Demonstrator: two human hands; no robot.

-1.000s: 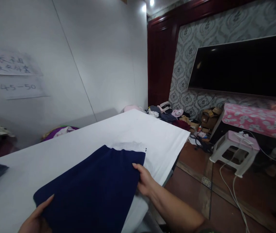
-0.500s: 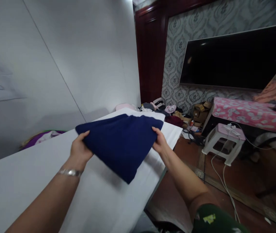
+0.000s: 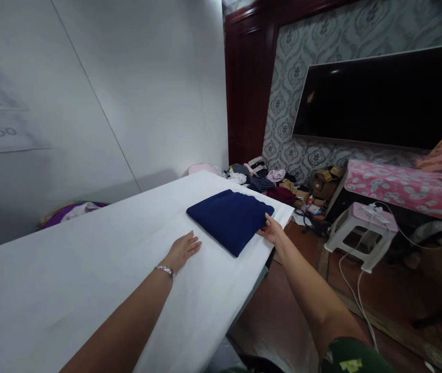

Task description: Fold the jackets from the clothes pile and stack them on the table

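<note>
A folded navy-blue piece of clothing [image 3: 231, 217] lies flat near the far right end of the white table; which garment it is cannot be made out. My right hand [image 3: 272, 230] is at its right edge, thumb over the fabric and the other fingers low against the side, pinching it. To the near left of the cloth, my left hand [image 3: 184, 248] is open, fingers stretched out, apart from the fabric. A silver bracelet [image 3: 165, 270] circles the left wrist.
The white table [image 3: 100, 280] runs along a pale wall panel. Behind its far end lies a heap of clothes [image 3: 260, 181], with cardboard boxes [image 3: 325, 181] beyond. A plastic stool [image 3: 364, 228] with a white cable stands on the right. A purple-rimmed bundle [image 3: 69, 211] shows behind the left edge.
The navy cloth, held up in both hands before, has come down onto the table farther right. My left hand has let go and moved right; my right hand remains at the cloth's edge.
</note>
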